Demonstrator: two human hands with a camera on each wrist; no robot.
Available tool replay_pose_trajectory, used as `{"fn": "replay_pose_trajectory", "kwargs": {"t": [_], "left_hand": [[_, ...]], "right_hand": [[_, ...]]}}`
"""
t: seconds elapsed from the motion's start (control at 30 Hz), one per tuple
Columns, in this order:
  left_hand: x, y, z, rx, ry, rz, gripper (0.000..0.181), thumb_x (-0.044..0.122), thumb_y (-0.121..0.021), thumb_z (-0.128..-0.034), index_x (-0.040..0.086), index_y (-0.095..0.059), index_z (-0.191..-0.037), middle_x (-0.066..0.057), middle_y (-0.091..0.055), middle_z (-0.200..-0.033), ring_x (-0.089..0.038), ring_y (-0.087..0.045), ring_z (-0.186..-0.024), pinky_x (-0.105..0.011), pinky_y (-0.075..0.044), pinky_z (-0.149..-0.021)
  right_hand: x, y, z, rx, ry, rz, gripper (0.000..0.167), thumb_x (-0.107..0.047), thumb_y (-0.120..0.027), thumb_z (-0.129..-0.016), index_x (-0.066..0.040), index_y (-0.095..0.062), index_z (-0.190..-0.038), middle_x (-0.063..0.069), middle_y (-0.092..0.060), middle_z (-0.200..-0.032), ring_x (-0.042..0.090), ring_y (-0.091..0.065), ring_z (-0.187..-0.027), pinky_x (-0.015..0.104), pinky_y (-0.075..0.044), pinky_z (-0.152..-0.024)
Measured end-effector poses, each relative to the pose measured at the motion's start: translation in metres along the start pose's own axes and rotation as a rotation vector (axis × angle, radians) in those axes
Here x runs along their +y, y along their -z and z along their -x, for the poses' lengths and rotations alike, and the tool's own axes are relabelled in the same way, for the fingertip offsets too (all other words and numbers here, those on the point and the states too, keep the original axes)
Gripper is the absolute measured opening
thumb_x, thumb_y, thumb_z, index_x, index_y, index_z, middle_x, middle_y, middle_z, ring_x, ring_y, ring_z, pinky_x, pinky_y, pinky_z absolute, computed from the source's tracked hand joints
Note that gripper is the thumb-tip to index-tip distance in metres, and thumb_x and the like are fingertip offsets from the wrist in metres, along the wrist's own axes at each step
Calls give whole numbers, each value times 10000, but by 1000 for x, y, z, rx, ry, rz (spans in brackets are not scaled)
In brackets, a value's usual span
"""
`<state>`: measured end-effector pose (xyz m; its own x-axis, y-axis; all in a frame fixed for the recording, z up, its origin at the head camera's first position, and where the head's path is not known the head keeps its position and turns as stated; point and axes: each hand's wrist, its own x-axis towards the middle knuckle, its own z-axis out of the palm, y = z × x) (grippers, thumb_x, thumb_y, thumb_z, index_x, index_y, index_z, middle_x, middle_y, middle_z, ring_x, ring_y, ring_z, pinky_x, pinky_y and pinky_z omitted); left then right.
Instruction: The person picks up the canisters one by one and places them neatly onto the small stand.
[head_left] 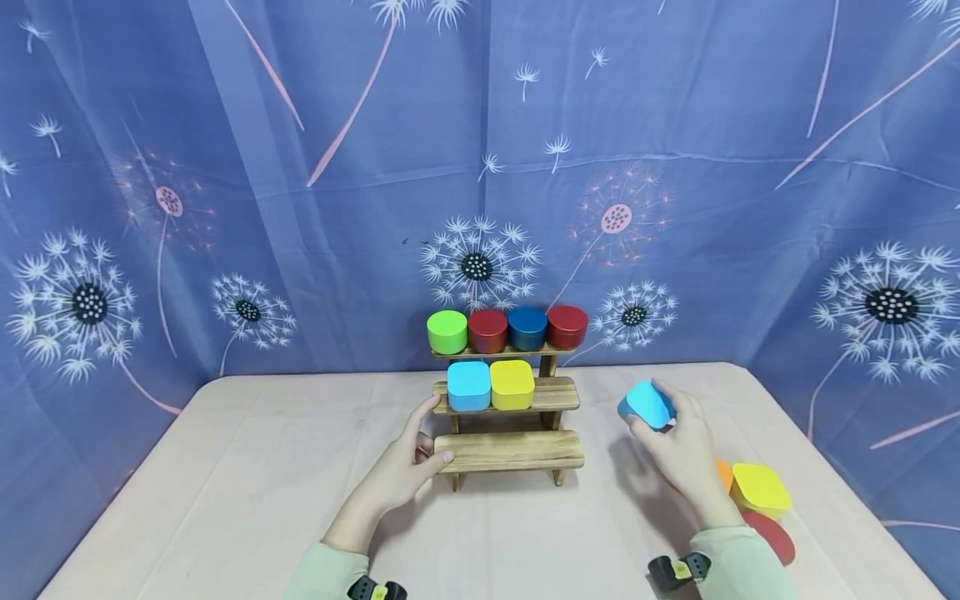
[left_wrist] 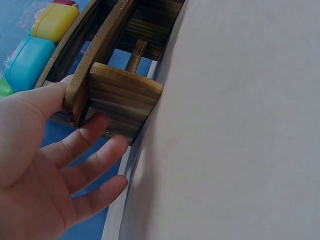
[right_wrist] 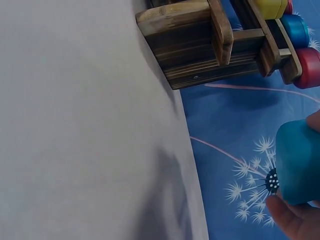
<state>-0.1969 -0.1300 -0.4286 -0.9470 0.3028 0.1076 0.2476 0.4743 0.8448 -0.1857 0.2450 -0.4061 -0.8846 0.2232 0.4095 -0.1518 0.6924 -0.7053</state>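
Observation:
A three-step wooden display rack [head_left: 508, 451] stands on the table, my left hand [head_left: 397, 467] holding its left end. The thumb lies on the lowest step in the head view; the other fingers spread beside the rack's end in the left wrist view [left_wrist: 75, 165]. To the right of the rack, my right hand [head_left: 678, 442] pinches a light blue rounded-square tin [head_left: 647, 405], tilted and raised above the table. A light blue tin [head_left: 468, 387] and a yellow tin [head_left: 512, 385] sit on the middle step. The lowest step bears nothing.
Round tins in green [head_left: 447, 332], red [head_left: 487, 332], dark blue [head_left: 527, 328] and red [head_left: 567, 327] line the top step. Beside my right forearm lie a yellow tin [head_left: 761, 489], a partly hidden orange one [head_left: 724, 474] and a red one [head_left: 772, 537]. Blue cloth [head_left: 345, 267] surrounds the table.

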Motion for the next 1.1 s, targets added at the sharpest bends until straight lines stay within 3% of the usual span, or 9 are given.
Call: {"fn": "replay_pose_trajectory", "kwargs": {"t": [0.17, 0.27, 0.5, 0.67, 1.1], "left_hand": [[-1, 0, 0, 4, -10, 3, 765, 245, -649, -902, 324, -173, -1495, -50, -528, -850, -126, -506, -723, -234, -443, -655], [-1, 0, 0, 5, -11, 8, 760, 250, -651, -900, 317, -180, -1493, -53, -525, -854, -126, -508, -723, -234, -446, -660], [-1, 0, 0, 2, -12, -1, 747, 250, -645, -904, 317, -187, -1491, -57, -521, -856, -126, -501, -722, -234, -439, -657], [-1, 0, 0, -1, -24, -1, 741, 249, -643, -906, 295, -192, -1492, -60, -524, -854, -123, -502, -720, -233, -440, -651], [-1, 0, 0, -5, -10, 16, 764, 244, -649, -902, 329, -175, -1495, -45, -517, -853, -126, -508, -713, -237, -449, -654]], "right_hand": [[-2, 1, 0, 2, 4, -34, 665, -153, -709, -811, -46, -424, -1402, 226, -455, -1266, 245, -463, -1030, 168, -393, -770], [-2, 1, 0, -2, 0, -67, 676, -162, -717, -821, -46, -411, -1413, 225, -457, -1274, 214, -467, -998, 69, -372, -734], [-2, 2, 0, -17, -18, -80, 705, -236, -738, -823, -81, -403, -1424, 212, -534, -1228, 134, -508, -871, 123, -441, -723], [-2, 1, 1, -19, -18, -118, 703, -219, -743, -819, -88, -406, -1422, 210, -555, -1202, 12, -514, -835, 89, -444, -728], [-11, -2, 3, -55, 3, -305, 705, -88, -740, -809, -35, -381, -1412, 204, -542, -1230, -71, -531, -903, 59, -441, -795]]}}
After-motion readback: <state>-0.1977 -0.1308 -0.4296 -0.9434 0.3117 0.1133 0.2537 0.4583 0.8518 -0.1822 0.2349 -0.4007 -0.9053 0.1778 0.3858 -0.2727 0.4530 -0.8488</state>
